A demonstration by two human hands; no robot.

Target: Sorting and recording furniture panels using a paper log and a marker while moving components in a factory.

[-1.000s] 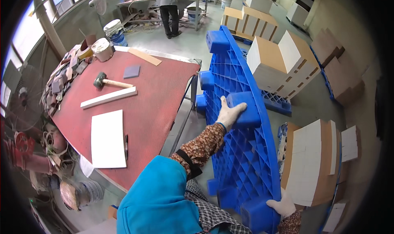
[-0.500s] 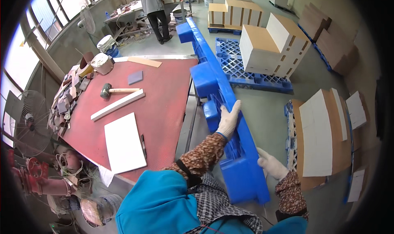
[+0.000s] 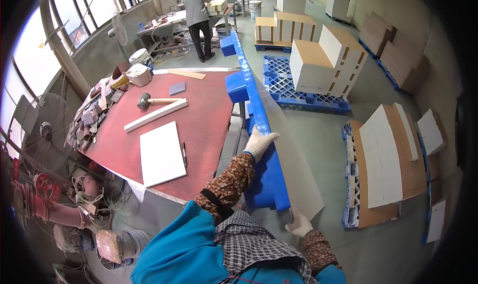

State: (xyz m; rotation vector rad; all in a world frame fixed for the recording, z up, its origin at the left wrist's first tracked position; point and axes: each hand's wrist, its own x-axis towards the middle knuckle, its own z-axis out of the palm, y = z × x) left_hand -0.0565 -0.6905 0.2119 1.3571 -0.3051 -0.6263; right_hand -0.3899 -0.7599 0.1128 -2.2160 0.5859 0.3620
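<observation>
A blue plastic pallet stands tilted up on its side along the right edge of the red-topped table, its block feet facing the table. My left hand, in a white knit glove, is closed over the pallet's upper edge, thumb to the right. At the pallet's near end, my gloved right hand is closed at its lower corner, the fingers partly hidden. A greyish flat sheet shows along the pallet's right side, beside my right hand; whether that hand also touches it, I cannot tell.
On the table lie a mallet, a white strip, a white board and a pen. Stacked white blocks stand on another blue pallet. Panels lie at right. Another person works far off.
The pallet has swung toward the table, with both hands moving left along with it. The greyish sheet has come into view on its right side. The head view has shifted slightly.
</observation>
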